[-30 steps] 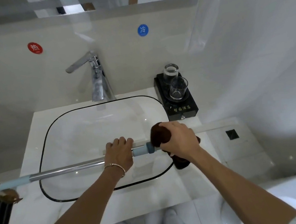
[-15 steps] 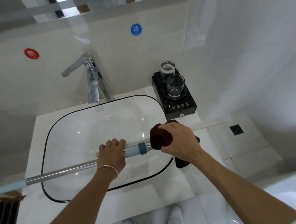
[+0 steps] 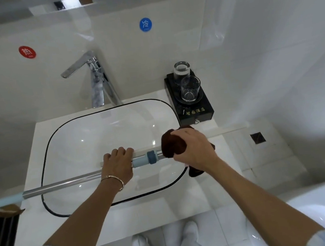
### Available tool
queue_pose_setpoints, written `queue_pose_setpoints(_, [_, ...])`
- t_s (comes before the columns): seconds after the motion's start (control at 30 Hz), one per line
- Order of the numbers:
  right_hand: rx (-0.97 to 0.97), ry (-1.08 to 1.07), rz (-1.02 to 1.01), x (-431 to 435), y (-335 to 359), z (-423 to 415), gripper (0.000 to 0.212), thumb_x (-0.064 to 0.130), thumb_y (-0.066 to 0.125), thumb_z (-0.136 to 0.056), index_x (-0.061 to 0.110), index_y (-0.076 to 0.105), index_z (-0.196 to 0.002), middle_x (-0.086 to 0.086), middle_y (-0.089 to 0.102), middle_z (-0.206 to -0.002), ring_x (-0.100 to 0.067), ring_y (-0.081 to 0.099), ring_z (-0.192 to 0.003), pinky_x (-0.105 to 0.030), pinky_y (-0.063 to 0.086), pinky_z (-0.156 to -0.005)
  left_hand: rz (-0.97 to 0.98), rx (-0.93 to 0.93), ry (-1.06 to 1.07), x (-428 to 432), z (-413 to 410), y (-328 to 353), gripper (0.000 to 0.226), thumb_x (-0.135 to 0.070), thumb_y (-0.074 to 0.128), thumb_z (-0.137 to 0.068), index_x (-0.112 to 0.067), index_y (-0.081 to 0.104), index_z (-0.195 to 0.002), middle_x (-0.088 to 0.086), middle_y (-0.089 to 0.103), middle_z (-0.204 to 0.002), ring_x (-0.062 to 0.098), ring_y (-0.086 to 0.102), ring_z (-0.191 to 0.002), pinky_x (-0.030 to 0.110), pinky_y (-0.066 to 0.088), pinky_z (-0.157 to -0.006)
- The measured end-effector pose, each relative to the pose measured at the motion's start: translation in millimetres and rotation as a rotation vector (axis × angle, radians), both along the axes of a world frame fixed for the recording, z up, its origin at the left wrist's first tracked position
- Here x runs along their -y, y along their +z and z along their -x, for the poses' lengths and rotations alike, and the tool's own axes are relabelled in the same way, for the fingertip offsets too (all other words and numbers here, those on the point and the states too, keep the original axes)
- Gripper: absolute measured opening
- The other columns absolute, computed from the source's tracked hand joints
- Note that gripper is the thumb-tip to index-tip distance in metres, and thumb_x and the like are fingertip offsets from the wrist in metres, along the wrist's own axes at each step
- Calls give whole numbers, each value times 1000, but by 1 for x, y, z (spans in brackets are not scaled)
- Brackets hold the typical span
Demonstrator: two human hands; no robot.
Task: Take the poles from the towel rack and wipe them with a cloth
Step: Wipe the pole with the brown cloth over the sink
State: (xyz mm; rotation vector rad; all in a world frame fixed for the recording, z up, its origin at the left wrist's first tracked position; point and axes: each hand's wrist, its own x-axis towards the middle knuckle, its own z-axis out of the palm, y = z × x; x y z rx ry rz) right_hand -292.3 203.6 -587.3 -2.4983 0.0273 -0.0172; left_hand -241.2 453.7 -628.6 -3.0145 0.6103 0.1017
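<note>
White counter (image 3: 32, 168), glass sink (image 3: 75, 144) | left hand (image 3: 120, 165) grips pole (image 3: 63, 183) | right hand (image 3: 192, 149) clutches brown cloth (image 3: 172, 144)

The pole (image 3: 63, 184) is shiny bare metal with matt pale-blue plastic sleeves; the cloth (image 3: 173, 145) is soft brown fabric; the sink (image 3: 46, 151) is glossy.

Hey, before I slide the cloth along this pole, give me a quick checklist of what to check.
1. Left hand grips the silver metal pole with pale blue sleeves: ok.
2. Right hand holds the dark brown cloth wrapped round the pole: ok.
3. Pole's right end clear of the black tray holding clear glasses: cannot tell, cloth hides it.
4. Pole's left end supported: cannot tell, it reaches the picture's edge.
5. Pole above the white black-rimmed basin: ok.
</note>
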Motion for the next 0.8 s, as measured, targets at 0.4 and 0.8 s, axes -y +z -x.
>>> queue_pose_setpoints(0.4, [-98,-333,56,73,19,2,56,25,78,-60,23,66,-115,-6,66,-111,-28,59,-103,-33,46,-88,-11,-27,8,7,0,3,35,-14,57,-78,-20,54,-112,3,56,-99,25,52,-91,35,35,-80])
queue_pose_setpoints(0.8, [-133,-471,77,123,12,15,67,36,72,-58,23,60,-123,-8,62,-118,-29,60,-101,-40,50,-92,1,-17,-21,4,1,2,37,-11,71,-64,-17,60,-99,5,59,-85,27,56,-77,36,40,-71])
